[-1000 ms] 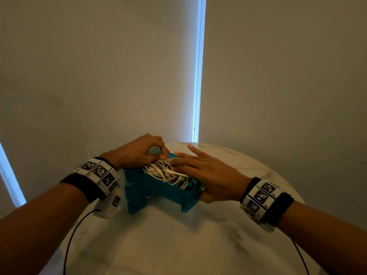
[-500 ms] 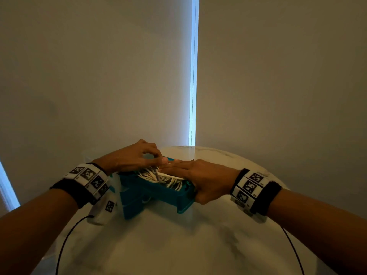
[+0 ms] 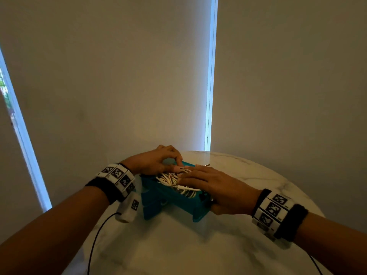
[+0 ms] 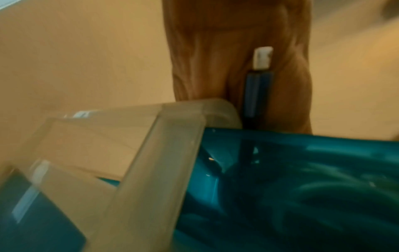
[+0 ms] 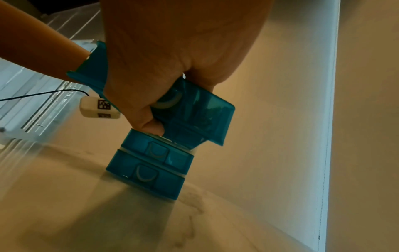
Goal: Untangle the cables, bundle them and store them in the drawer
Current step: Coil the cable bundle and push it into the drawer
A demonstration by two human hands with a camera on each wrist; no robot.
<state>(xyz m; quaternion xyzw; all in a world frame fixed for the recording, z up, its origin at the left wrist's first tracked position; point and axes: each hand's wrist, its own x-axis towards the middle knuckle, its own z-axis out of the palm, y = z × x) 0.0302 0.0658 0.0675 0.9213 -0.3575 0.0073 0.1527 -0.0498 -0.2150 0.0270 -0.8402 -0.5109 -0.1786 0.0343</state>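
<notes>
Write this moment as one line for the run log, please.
stage: stowing | white cables in open top drawer | right hand pressing cables flat | left hand at drawer's far edge, pinching | drawer not yet closed

the right hand (image 3: 216,185) covers much of the cables (image 3: 170,178) (left wrist view blurred throughout).

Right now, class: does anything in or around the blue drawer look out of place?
Yes. A metal-tipped plug sticks out past the open drawer's far rim while the white cables sit heaped inside under the right hand; it could catch on closing.
</notes>
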